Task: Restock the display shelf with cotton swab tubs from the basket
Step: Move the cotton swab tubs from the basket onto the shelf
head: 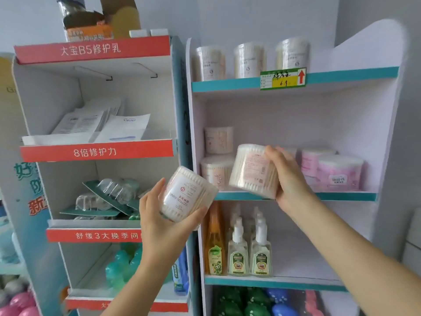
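Note:
My left hand grips a clear cotton swab tub, tilted, in front of the gap between the two shelf units. My right hand holds a second tub at the front edge of the white display shelf's middle tier. Two similar tubs stand stacked at that tier's left. Pink tubs sit at its right. Three tall tubs line the top tier. The basket is out of view.
A red-trimmed cardboard stand at left holds leaflets and blister packs. Below the middle tier stand spray bottles and an orange bottle. A price tag hangs on the top tier's teal edge.

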